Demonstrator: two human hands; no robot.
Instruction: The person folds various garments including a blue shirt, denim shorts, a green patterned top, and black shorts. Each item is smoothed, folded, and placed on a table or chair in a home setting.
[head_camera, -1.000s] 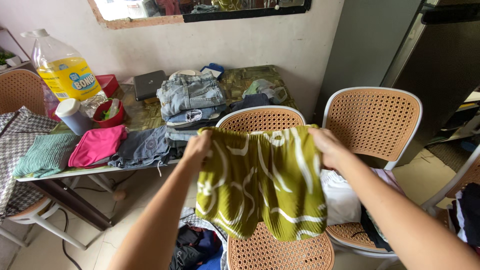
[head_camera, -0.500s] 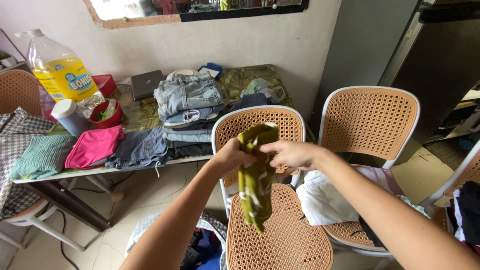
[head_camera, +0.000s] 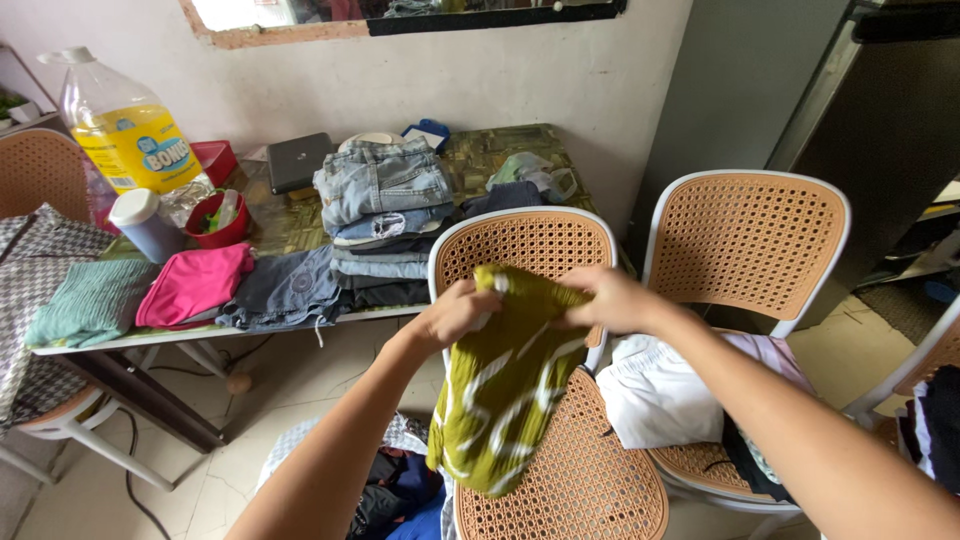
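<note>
Both arms reach forward, bent inward so the hands meet above a cane-seat chair (head_camera: 560, 480). The left hand (head_camera: 458, 312) and right hand (head_camera: 608, 298) each have their fingers closed on the top edge of a green garment with white swirls (head_camera: 500, 390), which hangs folded over the chair seat. On the table (head_camera: 260, 235) to the left stands a large clear bottle with a yellow label (head_camera: 122, 130), beside a red bowl (head_camera: 215, 222), a small white-capped container (head_camera: 145, 225) and stacked jeans (head_camera: 385, 215).
</note>
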